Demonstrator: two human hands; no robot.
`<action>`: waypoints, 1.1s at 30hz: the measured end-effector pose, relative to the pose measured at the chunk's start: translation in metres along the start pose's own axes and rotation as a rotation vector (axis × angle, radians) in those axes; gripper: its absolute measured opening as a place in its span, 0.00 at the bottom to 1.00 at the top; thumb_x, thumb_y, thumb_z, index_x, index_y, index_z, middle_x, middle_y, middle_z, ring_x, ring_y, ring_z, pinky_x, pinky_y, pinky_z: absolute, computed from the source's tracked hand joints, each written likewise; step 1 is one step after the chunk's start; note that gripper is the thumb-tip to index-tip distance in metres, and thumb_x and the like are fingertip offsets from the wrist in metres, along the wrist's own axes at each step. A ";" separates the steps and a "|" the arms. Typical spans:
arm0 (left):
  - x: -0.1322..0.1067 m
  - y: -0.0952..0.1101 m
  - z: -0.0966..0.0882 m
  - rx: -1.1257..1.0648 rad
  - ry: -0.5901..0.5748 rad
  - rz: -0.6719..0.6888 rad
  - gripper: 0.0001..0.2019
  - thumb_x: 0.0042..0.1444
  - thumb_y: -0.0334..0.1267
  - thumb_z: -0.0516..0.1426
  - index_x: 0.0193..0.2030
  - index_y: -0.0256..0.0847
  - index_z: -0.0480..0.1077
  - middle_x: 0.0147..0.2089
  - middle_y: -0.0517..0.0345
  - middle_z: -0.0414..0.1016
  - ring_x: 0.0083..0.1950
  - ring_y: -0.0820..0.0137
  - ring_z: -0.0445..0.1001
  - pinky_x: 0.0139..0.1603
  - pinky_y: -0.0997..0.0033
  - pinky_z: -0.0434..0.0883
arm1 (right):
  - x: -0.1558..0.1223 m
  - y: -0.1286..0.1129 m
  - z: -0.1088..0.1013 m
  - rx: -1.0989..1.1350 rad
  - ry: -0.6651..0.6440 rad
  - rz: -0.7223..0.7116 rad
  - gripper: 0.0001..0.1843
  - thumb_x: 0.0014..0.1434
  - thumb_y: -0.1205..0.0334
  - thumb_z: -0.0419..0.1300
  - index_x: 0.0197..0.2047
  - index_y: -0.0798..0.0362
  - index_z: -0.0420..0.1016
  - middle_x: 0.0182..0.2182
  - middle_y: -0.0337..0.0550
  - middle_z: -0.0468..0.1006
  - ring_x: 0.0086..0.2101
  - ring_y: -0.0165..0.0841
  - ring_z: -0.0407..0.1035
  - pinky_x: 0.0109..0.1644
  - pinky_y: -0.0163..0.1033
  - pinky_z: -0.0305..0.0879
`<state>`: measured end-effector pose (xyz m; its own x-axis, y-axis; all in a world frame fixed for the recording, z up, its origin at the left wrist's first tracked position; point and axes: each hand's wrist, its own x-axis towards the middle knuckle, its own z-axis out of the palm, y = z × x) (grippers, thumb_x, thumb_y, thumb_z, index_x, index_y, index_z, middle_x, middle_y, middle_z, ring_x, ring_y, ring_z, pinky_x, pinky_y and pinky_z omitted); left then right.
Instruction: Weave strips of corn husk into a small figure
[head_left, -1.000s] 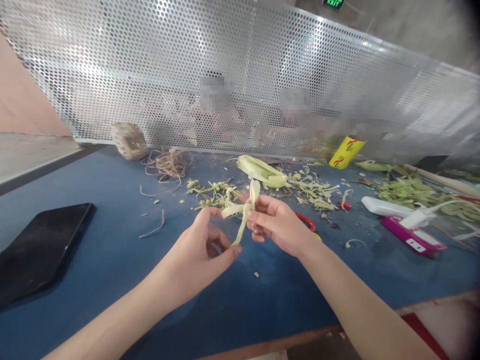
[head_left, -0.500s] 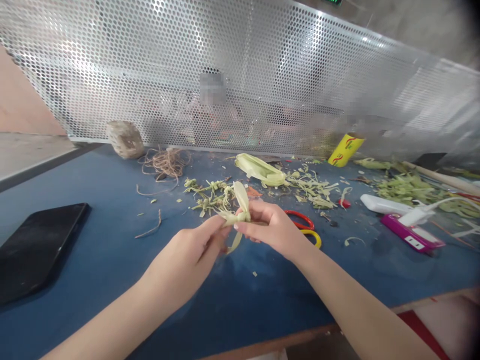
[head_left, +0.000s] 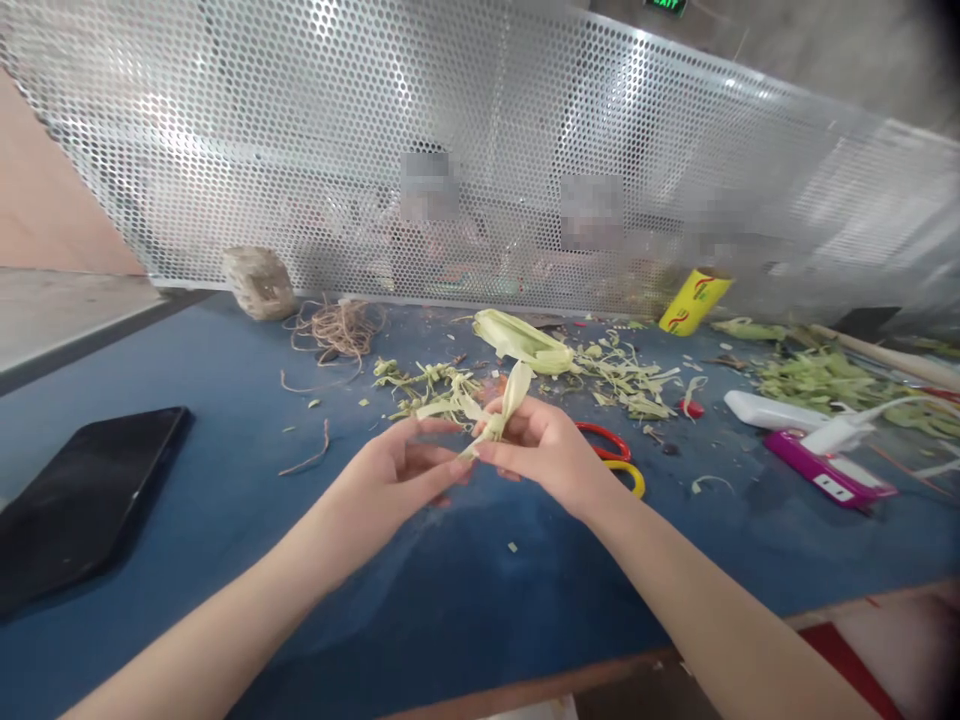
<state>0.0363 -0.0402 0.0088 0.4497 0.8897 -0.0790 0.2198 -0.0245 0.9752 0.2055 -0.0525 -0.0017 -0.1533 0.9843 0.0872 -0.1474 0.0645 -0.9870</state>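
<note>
A pale green knotted corn husk strip (head_left: 495, 428) is held between my two hands above the blue table. My right hand (head_left: 544, 450) pinches it at the knot, with one leaf-like end standing up. The fingertips of my left hand (head_left: 409, 468) grip the lower end on the near side, while another end points left over the fingers. Just behind the hands lie several small knotted husk pieces (head_left: 427, 385) and a larger bundle of husk (head_left: 521, 342). Scissors with red and yellow handles (head_left: 626, 465) lie beside my right hand, their blades hidden.
A black tablet-like device (head_left: 90, 500) lies at left. Along the back are a stone-like block (head_left: 259, 283), tangled twine (head_left: 337, 330) and a yellow roll (head_left: 694, 302). A purple power strip (head_left: 825, 475) and husk scraps (head_left: 825, 380) are at right. People show behind the perforated metal screen (head_left: 480, 90).
The fingers of my left hand have spread and shifted their grip to the lower end of the husk strip. Its upright leaf end has tilted to the right.
</note>
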 end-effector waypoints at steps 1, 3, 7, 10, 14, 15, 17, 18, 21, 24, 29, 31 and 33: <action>0.000 0.001 0.000 0.039 -0.005 0.016 0.13 0.48 0.44 0.57 0.37 0.38 0.69 0.31 0.56 0.78 0.32 0.69 0.74 0.33 0.72 0.70 | 0.000 0.000 -0.001 0.017 0.004 -0.010 0.13 0.42 0.65 0.65 0.31 0.52 0.66 0.27 0.34 0.71 0.22 0.22 0.62 0.22 0.28 0.56; -0.001 0.002 -0.002 0.116 0.010 0.054 0.11 0.48 0.44 0.57 0.28 0.38 0.71 0.28 0.56 0.77 0.29 0.70 0.72 0.31 0.74 0.68 | 0.001 0.000 -0.003 0.062 0.041 -0.044 0.10 0.44 0.65 0.64 0.29 0.52 0.66 0.23 0.33 0.69 0.20 0.21 0.60 0.20 0.29 0.54; -0.003 0.006 -0.007 0.179 -0.019 0.034 0.10 0.48 0.44 0.56 0.27 0.39 0.71 0.27 0.57 0.77 0.27 0.71 0.70 0.29 0.75 0.66 | 0.004 -0.001 -0.009 0.091 0.090 -0.098 0.07 0.47 0.64 0.62 0.28 0.53 0.66 0.19 0.32 0.65 0.19 0.21 0.56 0.20 0.29 0.51; -0.005 0.006 -0.005 0.140 -0.044 0.023 0.10 0.48 0.43 0.56 0.27 0.38 0.68 0.26 0.59 0.73 0.27 0.73 0.69 0.27 0.76 0.65 | 0.004 -0.001 -0.009 0.079 0.023 -0.066 0.07 0.50 0.59 0.60 0.31 0.52 0.69 0.20 0.33 0.65 0.18 0.21 0.57 0.21 0.30 0.53; -0.007 0.003 0.003 -0.038 -0.005 0.126 0.11 0.47 0.40 0.58 0.35 0.41 0.61 0.28 0.63 0.70 0.27 0.75 0.68 0.26 0.77 0.65 | 0.001 0.001 -0.005 -0.028 -0.009 -0.060 0.14 0.56 0.52 0.52 0.36 0.51 0.74 0.21 0.36 0.66 0.21 0.24 0.59 0.25 0.33 0.57; -0.007 0.002 0.005 -0.052 0.013 0.145 0.13 0.46 0.39 0.59 0.37 0.42 0.59 0.28 0.64 0.70 0.27 0.75 0.68 0.26 0.77 0.65 | 0.001 0.001 -0.004 -0.096 0.000 -0.071 0.14 0.56 0.52 0.52 0.37 0.50 0.75 0.22 0.37 0.66 0.22 0.24 0.59 0.26 0.33 0.57; -0.007 0.000 0.010 -0.060 0.053 0.159 0.16 0.45 0.38 0.60 0.37 0.41 0.58 0.27 0.64 0.71 0.26 0.75 0.68 0.26 0.77 0.65 | -0.001 0.000 -0.001 -0.221 0.014 -0.095 0.14 0.56 0.54 0.53 0.38 0.49 0.76 0.26 0.38 0.69 0.24 0.25 0.60 0.29 0.34 0.58; -0.007 -0.001 0.011 -0.070 0.070 0.156 0.16 0.44 0.38 0.61 0.38 0.41 0.58 0.26 0.63 0.71 0.26 0.75 0.69 0.26 0.76 0.65 | -0.002 -0.001 0.000 -0.257 0.023 -0.112 0.13 0.56 0.56 0.54 0.39 0.49 0.76 0.28 0.38 0.70 0.25 0.25 0.61 0.31 0.34 0.59; -0.006 -0.002 0.014 -0.101 0.043 0.121 0.18 0.45 0.39 0.60 0.41 0.41 0.60 0.24 0.61 0.73 0.26 0.72 0.71 0.26 0.75 0.67 | -0.004 -0.002 0.004 -0.263 0.031 -0.158 0.10 0.53 0.59 0.57 0.37 0.50 0.76 0.30 0.39 0.73 0.29 0.27 0.64 0.33 0.34 0.61; -0.004 -0.004 0.014 -0.097 0.037 0.108 0.17 0.46 0.40 0.60 0.43 0.41 0.62 0.23 0.61 0.74 0.24 0.70 0.73 0.21 0.77 0.65 | -0.005 -0.001 0.005 -0.245 0.024 -0.176 0.08 0.51 0.61 0.59 0.35 0.51 0.75 0.29 0.39 0.74 0.30 0.29 0.67 0.36 0.36 0.62; -0.006 -0.004 0.014 -0.052 0.138 0.166 0.14 0.49 0.40 0.58 0.43 0.42 0.66 0.25 0.62 0.75 0.20 0.73 0.73 0.18 0.79 0.62 | -0.003 0.000 0.006 -0.170 0.050 -0.216 0.03 0.49 0.63 0.60 0.30 0.51 0.72 0.28 0.37 0.74 0.30 0.29 0.69 0.36 0.36 0.64; -0.008 -0.002 0.015 -0.011 0.179 0.190 0.14 0.48 0.40 0.58 0.43 0.41 0.68 0.25 0.63 0.74 0.18 0.74 0.72 0.19 0.78 0.64 | -0.002 0.000 0.006 -0.136 0.063 -0.221 0.02 0.48 0.64 0.61 0.29 0.52 0.71 0.27 0.37 0.74 0.29 0.29 0.69 0.35 0.35 0.64; -0.010 0.000 0.015 0.026 0.194 0.178 0.14 0.47 0.41 0.58 0.41 0.40 0.70 0.24 0.63 0.74 0.17 0.74 0.71 0.21 0.77 0.66 | -0.002 -0.001 0.006 -0.102 0.061 -0.214 0.02 0.48 0.64 0.61 0.28 0.51 0.71 0.28 0.37 0.74 0.30 0.29 0.69 0.36 0.36 0.65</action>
<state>0.0451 -0.0558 0.0067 0.3098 0.9409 0.1366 0.1750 -0.1977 0.9645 0.1999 -0.0556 -0.0004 -0.0698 0.9542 0.2908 -0.0703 0.2861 -0.9556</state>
